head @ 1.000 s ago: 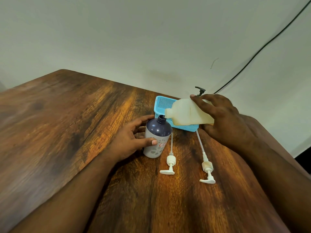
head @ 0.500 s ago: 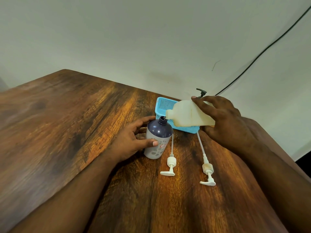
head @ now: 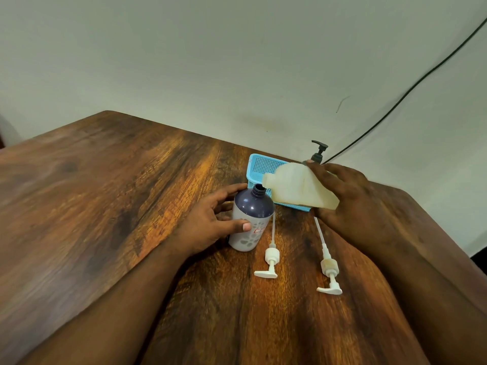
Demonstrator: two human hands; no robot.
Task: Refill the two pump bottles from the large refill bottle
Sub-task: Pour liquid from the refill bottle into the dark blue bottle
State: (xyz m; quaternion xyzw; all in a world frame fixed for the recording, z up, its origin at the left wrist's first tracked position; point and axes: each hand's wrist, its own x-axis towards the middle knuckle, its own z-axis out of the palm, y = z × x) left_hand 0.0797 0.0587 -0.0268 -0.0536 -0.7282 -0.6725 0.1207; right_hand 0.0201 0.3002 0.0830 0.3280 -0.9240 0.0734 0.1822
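A dark-topped bottle with a pale flowered body [head: 250,219] stands upright on the wooden table [head: 105,206], its neck uncapped. My left hand [head: 210,222] is wrapped around its left side. My right hand [head: 347,196] grips a cream translucent bottle [head: 295,189], tipped sideways with its mouth right at the dark bottle's neck. Two white pump heads with dip tubes lie on the table: one [head: 270,259] just right of the dark bottle, the other [head: 329,270] further right. A dark pump top [head: 319,151] shows behind my right hand; its bottle is hidden.
A light blue perforated basket [head: 259,165] sits behind the bottles near the table's far edge. A black cable [head: 411,88] runs diagonally up the pale wall at right. The table's right edge falls away just beyond my right forearm.
The cream bottle's mouth has stayed at the dark bottle's neck while tipping a little further. The camera view has shifted slightly; both hands keep their grips.
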